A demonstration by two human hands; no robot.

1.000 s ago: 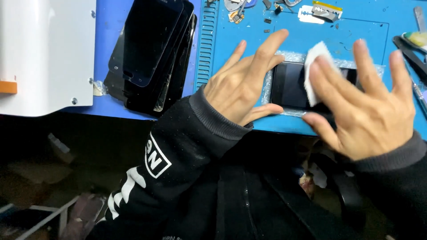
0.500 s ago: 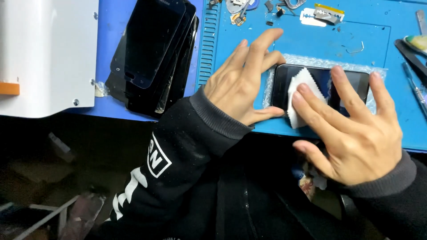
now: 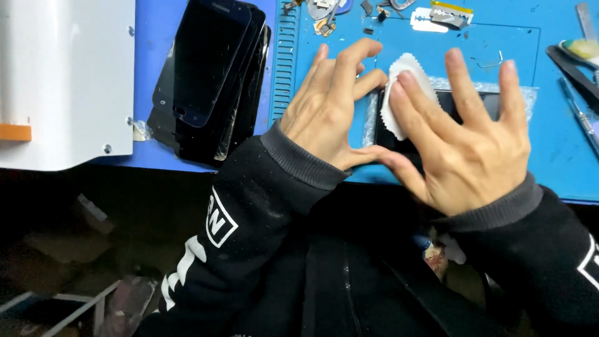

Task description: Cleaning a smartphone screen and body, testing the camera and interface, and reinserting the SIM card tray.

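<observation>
Pressing white wipe [image 3: 404, 93] onto dark phone screen [image 3: 465, 103] with right hand [image 3: 465, 146], fingers spread flat, nothing clenched. Left hand [image 3: 331, 106] open at 9 o'clock of screen, thumb and fingertips bracing its left edge, gripping nothing. Screen flat on blue mat [image 3: 549, 162], on what looks like bubble wrap [image 3: 529, 95] — mostly hidden, hard to confirm. Stack of dark screens [image 3: 206, 81] well off at 9 o'clock. Likely thin, light, stiff glass; slick and fragile. Best held by long edges, not the face.
</observation>
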